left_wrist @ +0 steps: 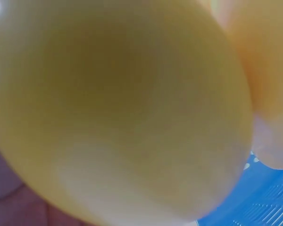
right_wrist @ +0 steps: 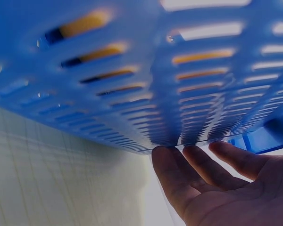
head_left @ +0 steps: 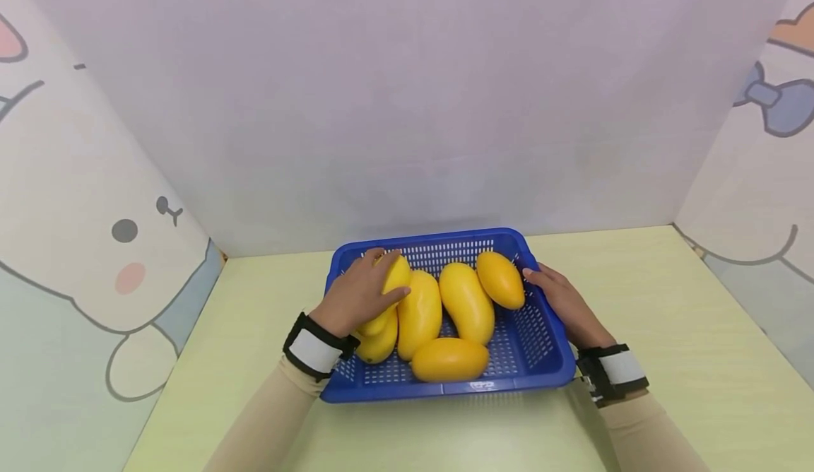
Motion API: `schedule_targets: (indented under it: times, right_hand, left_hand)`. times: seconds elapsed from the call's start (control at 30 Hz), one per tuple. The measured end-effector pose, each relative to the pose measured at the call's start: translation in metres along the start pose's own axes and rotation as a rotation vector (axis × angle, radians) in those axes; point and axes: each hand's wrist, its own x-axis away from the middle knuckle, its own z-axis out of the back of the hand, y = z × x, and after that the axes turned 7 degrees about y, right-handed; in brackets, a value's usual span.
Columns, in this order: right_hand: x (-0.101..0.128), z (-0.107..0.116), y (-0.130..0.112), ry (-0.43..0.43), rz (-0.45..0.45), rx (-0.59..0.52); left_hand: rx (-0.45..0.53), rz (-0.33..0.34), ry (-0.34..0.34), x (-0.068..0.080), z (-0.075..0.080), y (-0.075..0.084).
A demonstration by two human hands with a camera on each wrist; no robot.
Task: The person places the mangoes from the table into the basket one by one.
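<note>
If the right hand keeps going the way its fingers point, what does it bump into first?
Probably the blue basket: the right hand already lies along its slotted wall, fingers aimed at the rim beside a mango.

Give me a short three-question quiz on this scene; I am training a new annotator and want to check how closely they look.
1. True or false: the left hand lies on top of a yellow oval mango at the left end of the blue slotted plastic basket.
2. How many yellow mangoes can be made out in the basket in the head view?
3. Multiple choice: the right hand is
A. lifting a mango
B. set with straight fingers against the basket's right wall
C. flat on the pale green table, far from the basket

Key:
1. True; its fingers curl over the fruit.
2. Six, one half hidden under the left hand.
3. B
</note>
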Motion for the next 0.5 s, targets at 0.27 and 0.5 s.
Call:
schedule_targets:
  times: [0.27,0.5]
  right_hand:
    - [0.0006,0.0003,0.0003,0.005,0.004,0.001]
    - [-0.0002,-0.0002,0.0014,0.005,0.006,0.003]
  left_hand:
    - [-0.004,0.006,0.0,0.0009,0.0037,0.0006]
    - [-0.03,0.006,0.014,0.0015,0.0046,-0.0013]
